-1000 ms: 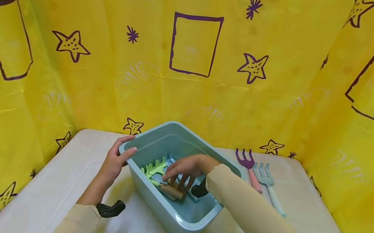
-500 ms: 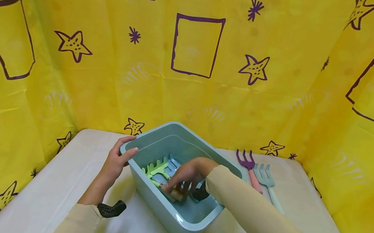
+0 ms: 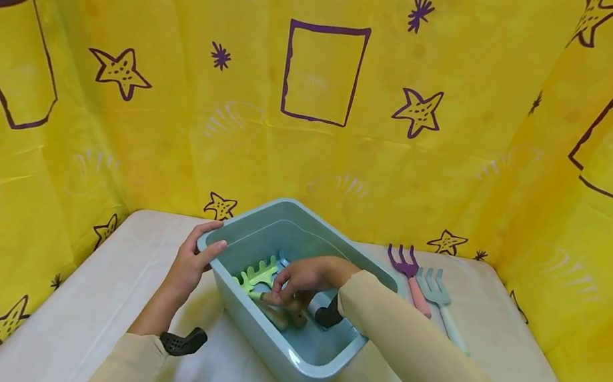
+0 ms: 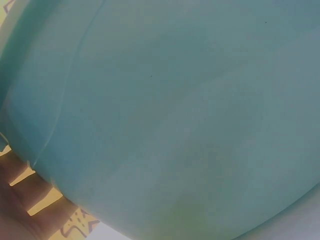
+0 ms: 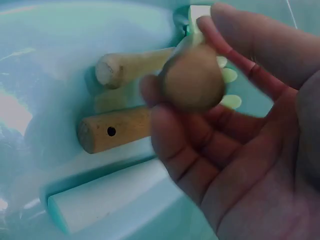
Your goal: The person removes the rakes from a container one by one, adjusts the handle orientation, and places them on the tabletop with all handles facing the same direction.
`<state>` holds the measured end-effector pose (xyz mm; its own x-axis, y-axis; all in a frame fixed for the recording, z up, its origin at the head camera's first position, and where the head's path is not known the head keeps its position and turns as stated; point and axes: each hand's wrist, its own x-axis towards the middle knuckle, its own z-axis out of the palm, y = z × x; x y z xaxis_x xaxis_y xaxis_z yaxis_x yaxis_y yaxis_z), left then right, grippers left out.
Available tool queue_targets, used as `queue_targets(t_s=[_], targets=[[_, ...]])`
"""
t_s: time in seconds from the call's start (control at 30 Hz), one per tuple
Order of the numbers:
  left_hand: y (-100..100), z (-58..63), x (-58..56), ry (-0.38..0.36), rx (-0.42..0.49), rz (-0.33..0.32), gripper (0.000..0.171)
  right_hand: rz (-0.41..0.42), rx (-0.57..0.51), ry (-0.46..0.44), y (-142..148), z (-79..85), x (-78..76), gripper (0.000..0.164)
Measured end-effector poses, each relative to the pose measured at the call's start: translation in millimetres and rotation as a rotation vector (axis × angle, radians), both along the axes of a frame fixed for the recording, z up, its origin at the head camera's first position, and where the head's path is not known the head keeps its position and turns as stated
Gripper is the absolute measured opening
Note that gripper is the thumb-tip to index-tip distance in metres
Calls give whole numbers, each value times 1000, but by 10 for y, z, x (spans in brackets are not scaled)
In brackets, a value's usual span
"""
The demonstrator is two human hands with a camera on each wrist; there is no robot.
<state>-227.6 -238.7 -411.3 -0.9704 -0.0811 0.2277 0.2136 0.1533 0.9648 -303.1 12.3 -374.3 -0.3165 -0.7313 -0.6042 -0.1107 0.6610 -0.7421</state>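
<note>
My left hand [image 3: 194, 260] grips the rim of a light blue plastic bin [image 3: 278, 359] at its left corner, thumb on the near side. In the left wrist view, its fingers [image 4: 35, 192] lie along the bin's outer wall [image 4: 175, 125]. Inside the bin, my right hand [image 3: 304, 280] pinches the wooden handle [image 5: 194, 80] of a green hand rake [image 3: 259, 274] between thumb and fingers. The handle's round end faces the right wrist camera. Below it lie two other wooden handles [image 5: 117, 129] and a pale blue handle [image 5: 110, 195]. Their heads are mostly hidden by the hand.
On the white table [image 3: 101, 292], right of the bin, lie a purple hand fork [image 3: 405, 264] with a pink handle and a pale blue hand fork [image 3: 438, 294]. Yellow patterned sheeting [image 3: 312, 158] stands behind and along both sides.
My right hand has reached down to the wooden handles, taken hold of one and raised its end slightly. My left hand stays on the bin's rim.
</note>
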Motion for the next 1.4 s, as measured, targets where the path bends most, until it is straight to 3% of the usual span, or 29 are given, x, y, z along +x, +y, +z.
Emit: queue_targets(t_s=[0.1,0.27,0.4,0.6,0.77,1.23,1.4], targets=[[1,3,1,-4,-10,8,50,-4,-3,-13,-4,13,8,28],[1,-4,-1,7,-14,15,50,22,81,-66,0,52,20,48],[-2,-12,-4,10,-9,17,50,37,87,-108,8,60,17,50],[1,1,4,-4,-9,14,49,27,10,-89,22,87,-9,52],[4,7,8,-5,-2,11,49,-47,-76,-74,13,128,-26,50],[10,47,39,-14,-9,3,51,-117,-171,-65,19,221,-21,49],[9,-13,-11,-6,-18,18,50,-157,-259,-61,57,305,-14,50]])
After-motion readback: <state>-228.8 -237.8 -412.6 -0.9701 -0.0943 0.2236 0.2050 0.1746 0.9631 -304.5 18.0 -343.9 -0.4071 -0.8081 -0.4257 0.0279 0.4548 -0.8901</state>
